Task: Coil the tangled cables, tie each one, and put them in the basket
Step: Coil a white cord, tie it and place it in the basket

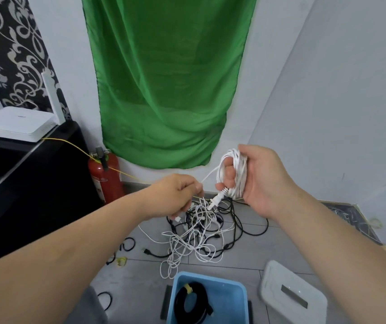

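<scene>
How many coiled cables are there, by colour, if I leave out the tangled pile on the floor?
White coil, held in the right hand: 1
Black coil, lying in the blue basket: 1
Total: 2

Basket: open above; a black coil fills its left half.
Ahead: cable tangle lies across your path.
Right: white lid lies beside the basket.
</scene>
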Demonstrator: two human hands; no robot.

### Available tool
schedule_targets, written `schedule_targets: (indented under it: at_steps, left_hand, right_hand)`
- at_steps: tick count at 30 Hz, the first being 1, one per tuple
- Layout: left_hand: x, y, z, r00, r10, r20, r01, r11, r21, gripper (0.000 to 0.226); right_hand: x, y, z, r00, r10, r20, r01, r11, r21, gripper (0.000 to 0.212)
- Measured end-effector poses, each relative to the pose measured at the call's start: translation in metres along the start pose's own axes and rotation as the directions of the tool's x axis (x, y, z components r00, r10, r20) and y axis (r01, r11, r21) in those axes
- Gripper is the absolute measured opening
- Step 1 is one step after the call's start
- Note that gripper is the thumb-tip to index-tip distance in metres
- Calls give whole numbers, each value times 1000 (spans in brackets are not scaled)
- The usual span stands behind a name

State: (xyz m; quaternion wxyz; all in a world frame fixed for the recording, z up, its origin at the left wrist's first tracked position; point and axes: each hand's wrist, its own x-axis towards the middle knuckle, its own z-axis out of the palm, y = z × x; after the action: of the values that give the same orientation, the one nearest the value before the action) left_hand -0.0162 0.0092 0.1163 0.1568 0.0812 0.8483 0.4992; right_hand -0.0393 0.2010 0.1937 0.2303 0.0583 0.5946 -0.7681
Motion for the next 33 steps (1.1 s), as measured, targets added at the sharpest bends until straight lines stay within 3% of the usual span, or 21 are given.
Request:
schedule_targets:
  at_steps: [3,6,9,11,13,16,18,20,24,26,30,33]
  left_hand:
    - [-2,3,15,993,-42,108,33,996,83,25]
    - [-8,14,39,975,-51,214,23,991,131,21]
    - [-17,28,59,970,18,244,-46,993,111,18]
    - [-20,37,58,977,69,202,-84,994,67,15]
    - [-20,43,44,988,116,97,-121,992,47,13]
    - [-16,39,17,955,282,-89,-261,946,194,12]
    - [-12,28,4,869,447,-213,-366,869,334,13]
    - [-6,14,-3,787,527,-320,-396,831,392,17]
    - [-2,-1,-11,738,561,-375,-373,802,467,24]
    - [-5,-4,-10,765,543,-347,-379,814,440,28]
    - [-18,0,5,910,375,-177,-316,904,288,31]
    - [-29,2,14,949,289,-126,-273,953,130,35]
  right_hand:
    - [10,0,-8,995,-30,-94,42,992,118,32]
    - [20,6,-13,978,-111,-175,127,988,83,27]
    - [23,12,-20,951,-226,-209,172,953,-248,22]
    - [22,16,-25,939,-305,-159,188,841,-507,20]
    - [22,20,-30,941,-325,-93,197,750,-631,20]
    - [18,21,-35,960,-278,-33,169,671,-722,22]
    - [15,23,-36,984,-178,-6,127,719,-683,26]
    - [12,26,-32,998,-34,49,57,781,-622,36]
    - [5,28,-19,967,203,152,-95,846,-524,55]
    - [2,26,-15,948,259,187,-136,857,-497,54]
    - [1,28,-12,953,267,141,-163,847,-507,58]
    - [2,30,-4,962,247,118,-154,845,-511,60]
